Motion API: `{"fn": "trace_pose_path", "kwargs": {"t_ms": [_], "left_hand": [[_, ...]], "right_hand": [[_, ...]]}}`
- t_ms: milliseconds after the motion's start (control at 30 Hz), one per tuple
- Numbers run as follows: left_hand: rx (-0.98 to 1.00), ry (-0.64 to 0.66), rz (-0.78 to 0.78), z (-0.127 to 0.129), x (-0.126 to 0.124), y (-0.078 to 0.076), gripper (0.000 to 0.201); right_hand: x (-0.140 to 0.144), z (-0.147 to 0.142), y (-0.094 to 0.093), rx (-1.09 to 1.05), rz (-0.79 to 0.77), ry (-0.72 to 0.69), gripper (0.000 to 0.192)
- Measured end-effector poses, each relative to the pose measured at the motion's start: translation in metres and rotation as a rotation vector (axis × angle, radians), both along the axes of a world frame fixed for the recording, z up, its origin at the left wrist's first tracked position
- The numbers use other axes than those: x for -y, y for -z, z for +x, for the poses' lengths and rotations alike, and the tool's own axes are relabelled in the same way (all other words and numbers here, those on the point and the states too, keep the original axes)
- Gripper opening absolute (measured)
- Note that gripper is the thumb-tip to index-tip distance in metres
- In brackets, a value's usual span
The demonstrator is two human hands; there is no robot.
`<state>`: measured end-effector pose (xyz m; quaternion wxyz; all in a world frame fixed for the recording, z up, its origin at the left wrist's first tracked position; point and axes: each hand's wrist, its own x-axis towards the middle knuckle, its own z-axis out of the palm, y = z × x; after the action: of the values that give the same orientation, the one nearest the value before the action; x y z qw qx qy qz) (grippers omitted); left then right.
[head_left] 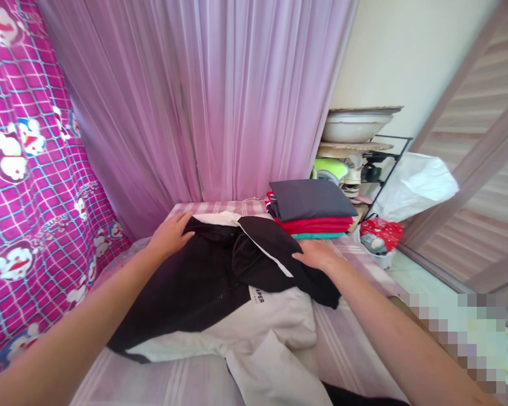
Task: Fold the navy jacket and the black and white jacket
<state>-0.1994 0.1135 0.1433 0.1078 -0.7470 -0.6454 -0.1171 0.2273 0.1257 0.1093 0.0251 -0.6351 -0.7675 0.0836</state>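
Observation:
A black and white garment [220,293] lies spread on a striped pink surface [355,338]. My left hand [169,234] rests flat on its black upper left part, fingers apart. My right hand [315,254] presses on a folded black sleeve near the garment's right edge. Neither hand grips the cloth that I can see. Just behind my right hand stands a stack of folded clothes [311,211], dark grey on top, red and teal beneath.
A sheer pink curtain [203,96] hangs behind the surface. A magenta cartoon-print cloth [29,169] hangs at the left. At the right stand a rack with basins [355,129], a white plastic bag [415,183] and a red bag [381,234] on the floor.

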Motion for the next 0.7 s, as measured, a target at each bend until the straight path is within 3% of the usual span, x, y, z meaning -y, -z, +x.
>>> {"fn": "trace_pose_path", "kwargs": {"t_ms": [67, 167, 200, 267, 367, 400, 467, 567, 633, 700], "left_hand": [[-0.050, -0.010, -0.069, -0.007, -0.019, 0.000, 0.071], [-0.062, -0.068, -0.208, -0.014, -0.042, 0.001, 0.063], [-0.057, -0.095, -0.236, -0.016, -0.047, 0.002, 0.056], [-0.044, -0.154, -0.230, -0.020, -0.055, 0.002, 0.047], [0.001, -0.256, -0.171, -0.031, -0.057, 0.007, 0.052], [0.022, -0.294, -0.181, -0.037, -0.056, 0.012, 0.056], [0.067, -0.363, -0.249, -0.053, -0.050, 0.028, 0.061], [0.117, -0.404, -0.324, -0.082, -0.037, 0.063, 0.067], [0.144, -0.424, -0.311, -0.096, -0.027, 0.086, 0.074], [0.178, -0.483, -0.276, -0.101, -0.016, 0.103, 0.082]], "right_hand": [[-0.016, 0.007, -0.030, -0.043, -0.096, -0.062, 0.023], [-0.058, 0.002, -0.080, -0.360, -0.333, -0.147, 0.029], [-0.076, -0.005, -0.097, -0.550, -0.296, -0.111, 0.034], [-0.113, -0.025, -0.128, -0.960, -0.056, -0.005, 0.047], [-0.147, -0.057, -0.146, -1.310, 0.165, -0.067, 0.064], [-0.148, -0.063, -0.141, -1.337, 0.197, -0.074, 0.064], [-0.131, -0.068, -0.113, -1.241, 0.161, -0.055, 0.058], [-0.077, -0.051, -0.038, -0.789, -0.145, -0.063, 0.044], [-0.038, -0.033, 0.018, -0.537, -0.096, -0.038, 0.044], [-0.008, -0.017, 0.062, -0.459, -0.021, 0.023, 0.059]]}}
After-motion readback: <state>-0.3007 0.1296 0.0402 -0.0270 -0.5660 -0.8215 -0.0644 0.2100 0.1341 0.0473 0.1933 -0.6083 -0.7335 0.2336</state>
